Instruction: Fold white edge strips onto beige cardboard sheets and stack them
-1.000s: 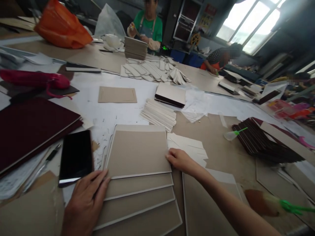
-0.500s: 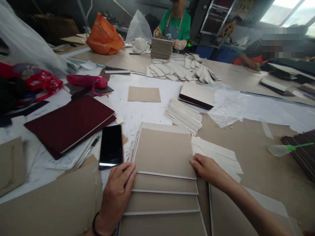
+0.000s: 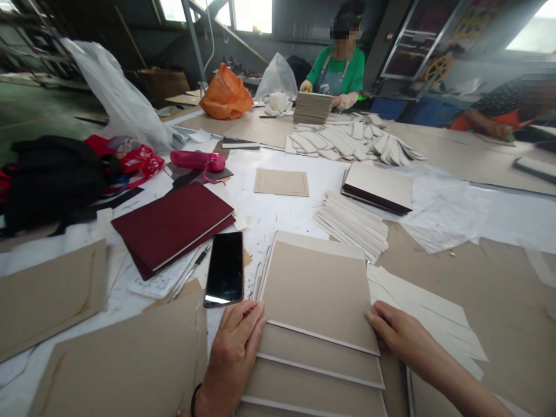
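Note:
Several beige cardboard panels with pale edges lie fanned toward me in an overlapping stack, and the top cardboard panel (image 3: 319, 289) is farthest from me. Its left edge is gripped near the front corner by my left hand (image 3: 237, 350), whose fingers are pressed together. On the opposite edge, my right hand (image 3: 393, 324) pinches the same panel between thumb and curled fingers. The undersides of both grips are hidden. A black phone (image 3: 224, 269) lies just beyond my left hand. Loose white card pieces (image 3: 428, 307) lie beside my right hand.
A maroon folder (image 3: 174, 226) rests on papers with a pen (image 3: 191, 271). Farther off are a bundle of pale strips (image 3: 351, 223), a block of boards (image 3: 377, 185) and a pink pouch (image 3: 197, 162). Two other people work at the far table (image 3: 269, 130).
My view has turned left and tilted up slightly, so the scene sits farther right and lower. Both hands keep their hold on the top panel, which stays on the stack.

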The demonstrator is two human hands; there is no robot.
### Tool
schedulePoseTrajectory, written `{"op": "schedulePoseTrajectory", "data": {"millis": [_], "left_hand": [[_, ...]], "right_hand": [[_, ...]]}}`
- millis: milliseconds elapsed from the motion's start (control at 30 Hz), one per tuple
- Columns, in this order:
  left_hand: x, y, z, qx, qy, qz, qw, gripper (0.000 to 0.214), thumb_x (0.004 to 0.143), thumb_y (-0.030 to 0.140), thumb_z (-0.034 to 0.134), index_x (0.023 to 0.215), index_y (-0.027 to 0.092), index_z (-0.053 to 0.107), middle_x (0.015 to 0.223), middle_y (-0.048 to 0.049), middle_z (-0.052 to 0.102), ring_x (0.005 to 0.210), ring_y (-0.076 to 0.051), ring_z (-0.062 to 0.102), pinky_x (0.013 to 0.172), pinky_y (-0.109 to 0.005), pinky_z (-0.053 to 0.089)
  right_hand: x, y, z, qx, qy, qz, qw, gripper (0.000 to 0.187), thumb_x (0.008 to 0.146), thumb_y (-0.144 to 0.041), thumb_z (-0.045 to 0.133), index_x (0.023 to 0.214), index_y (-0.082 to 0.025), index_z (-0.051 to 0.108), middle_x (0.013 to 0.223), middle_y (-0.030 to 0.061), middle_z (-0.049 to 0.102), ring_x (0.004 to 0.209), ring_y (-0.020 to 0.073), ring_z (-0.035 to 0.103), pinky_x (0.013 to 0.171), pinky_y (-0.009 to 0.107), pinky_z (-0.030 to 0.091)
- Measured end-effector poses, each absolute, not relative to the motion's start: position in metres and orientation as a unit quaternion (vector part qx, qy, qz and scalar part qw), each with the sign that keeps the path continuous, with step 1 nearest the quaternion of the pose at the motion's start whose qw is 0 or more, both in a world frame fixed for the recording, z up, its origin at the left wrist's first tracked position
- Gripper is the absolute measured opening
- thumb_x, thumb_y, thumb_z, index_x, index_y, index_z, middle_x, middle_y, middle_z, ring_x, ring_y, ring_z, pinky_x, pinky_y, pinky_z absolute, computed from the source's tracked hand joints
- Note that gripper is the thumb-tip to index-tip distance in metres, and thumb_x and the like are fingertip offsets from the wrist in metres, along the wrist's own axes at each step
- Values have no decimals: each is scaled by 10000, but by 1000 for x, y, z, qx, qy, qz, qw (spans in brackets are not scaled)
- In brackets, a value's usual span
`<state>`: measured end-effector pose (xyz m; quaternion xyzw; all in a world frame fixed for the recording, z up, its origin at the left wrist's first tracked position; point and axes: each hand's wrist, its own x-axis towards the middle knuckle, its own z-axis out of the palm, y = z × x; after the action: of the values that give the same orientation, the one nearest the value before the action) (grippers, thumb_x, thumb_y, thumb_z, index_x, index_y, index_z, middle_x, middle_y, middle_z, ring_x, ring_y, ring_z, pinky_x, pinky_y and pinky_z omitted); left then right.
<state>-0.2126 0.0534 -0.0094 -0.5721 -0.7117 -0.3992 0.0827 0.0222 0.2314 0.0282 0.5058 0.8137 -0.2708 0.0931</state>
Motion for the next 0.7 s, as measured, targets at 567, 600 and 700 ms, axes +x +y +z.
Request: {"op": "schedulePoseTrajectory", "data": {"millis": [567, 600, 700], "left_hand": [[-229, 51, -31, -667, -639, -360, 128, 285, 857, 216, 436, 1128, 183, 514, 1031, -56, 582, 953, -188, 529, 879, -315, 382], [-227, 51, -29, -661, -646, -362, 120, 284, 856, 217, 439, 1128, 180, 512, 1027, -59, 578, 949, -190, 527, 878, -321, 384], [-221, 52, -19, -635, -668, -373, 106, 261, 844, 218, 471, 1097, 182, 526, 996, -62, 575, 910, -192, 531, 857, -341, 406]], "right_hand": [[8, 222, 55, 527, 815, -200, 131, 238, 838, -259, 387, 824, -137, 591, 858, 117, 651, 793, 185, 580, 632, 247, 311], [8, 222, 55, 526, 817, -196, 135, 241, 840, -260, 385, 825, -136, 591, 861, 120, 652, 796, 188, 582, 635, 249, 313], [7, 222, 55, 521, 822, -177, 146, 251, 850, -263, 372, 829, -133, 586, 868, 126, 650, 809, 196, 585, 641, 254, 318]]}}
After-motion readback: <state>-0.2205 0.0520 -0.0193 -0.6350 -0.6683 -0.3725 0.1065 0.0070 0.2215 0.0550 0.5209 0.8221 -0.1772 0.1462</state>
